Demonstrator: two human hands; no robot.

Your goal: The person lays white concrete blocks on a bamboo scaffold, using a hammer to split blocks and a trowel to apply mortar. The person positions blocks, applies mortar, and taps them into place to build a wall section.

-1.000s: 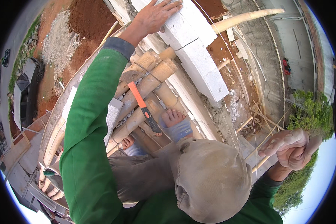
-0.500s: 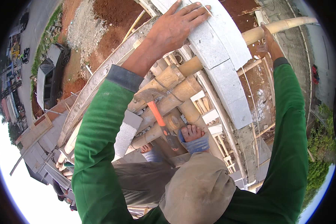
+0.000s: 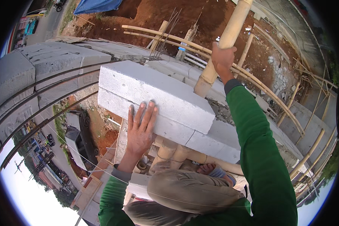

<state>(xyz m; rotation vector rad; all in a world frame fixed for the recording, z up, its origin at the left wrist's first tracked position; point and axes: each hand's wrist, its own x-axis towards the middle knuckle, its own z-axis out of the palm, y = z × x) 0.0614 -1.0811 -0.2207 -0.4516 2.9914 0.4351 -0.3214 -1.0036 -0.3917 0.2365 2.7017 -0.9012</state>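
Note:
My left hand (image 3: 140,126) lies with fingers stretched against the near side of a low wall of pale lightweight concrete blocks. The fingertips reach the upper block (image 3: 154,88), and the palm is by the lower course (image 3: 169,128). Further right, my right hand (image 3: 223,57) is wrapped around a thick bamboo pole (image 3: 235,26) that rises behind the wall. A vertical joint shows in the lower course, right of my left hand.
Several thin dark bars (image 3: 45,122) cross at the left, before grey blocks (image 3: 58,56). Bamboo poles (image 3: 199,157) lie below, near my foot (image 3: 207,168). Thinner bamboo rails (image 3: 265,89) run at right. A parked vehicle (image 3: 77,145) stands far below.
The view has swung left and closer to the wall. My left hand has gone from the blocks' top to their side. My right hand now clearly grips the bamboo. The orange-handled hammer is out of view.

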